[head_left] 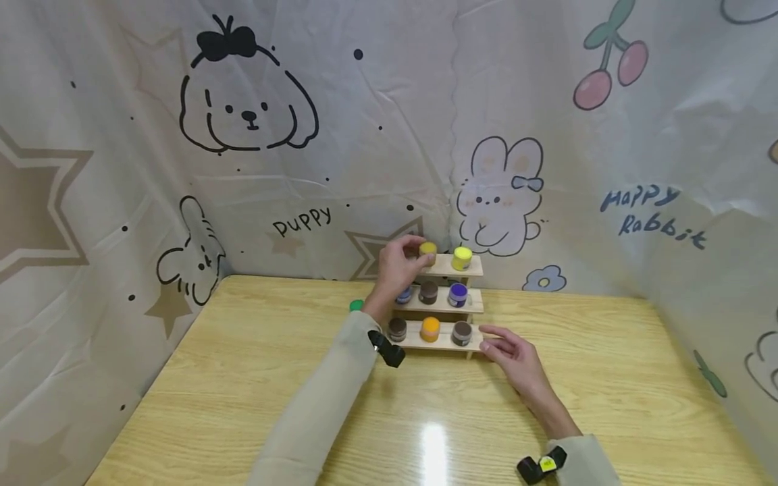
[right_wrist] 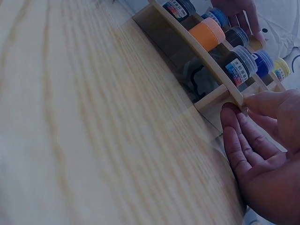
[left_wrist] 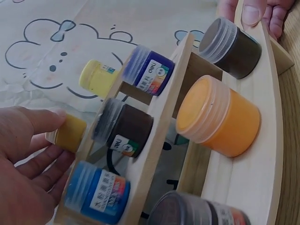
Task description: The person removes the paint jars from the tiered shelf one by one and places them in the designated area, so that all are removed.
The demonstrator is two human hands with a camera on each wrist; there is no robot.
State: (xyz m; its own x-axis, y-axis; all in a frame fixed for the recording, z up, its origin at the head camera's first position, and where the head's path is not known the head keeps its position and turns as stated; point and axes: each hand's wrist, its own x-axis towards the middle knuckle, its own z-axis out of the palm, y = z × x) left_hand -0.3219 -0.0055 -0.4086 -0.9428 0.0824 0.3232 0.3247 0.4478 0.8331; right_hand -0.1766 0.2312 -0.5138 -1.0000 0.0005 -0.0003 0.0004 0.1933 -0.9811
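Observation:
My left hand (head_left: pixel 398 266) holds a mustard-yellow paint jar (left_wrist: pixel 70 132) at the top board of a three-tier wooden rack (head_left: pixel 476 266), thumb on one side and fingers on the other. A bright yellow jar (head_left: pixel 462 258) stands to its right on that board. Along the middle board are a blue jar (left_wrist: pixel 101 193), a dark brown jar (head_left: pixel 428 292) and a purple-blue jar (head_left: pixel 458 294). The bottom board bears an orange jar (head_left: pixel 430 329) between two dark jars. My right hand (head_left: pixel 516 364) pinches that board's right end, the thumb above and fingers beneath.
A green lid (head_left: pixel 356 306) shows left of the rack, partly behind my left forearm. The rack stands on a wood-grain table (head_left: pixel 243 378), near its back edge. Behind it hangs a pale cloth (head_left: pixel 389 135) printed with cartoon animals.

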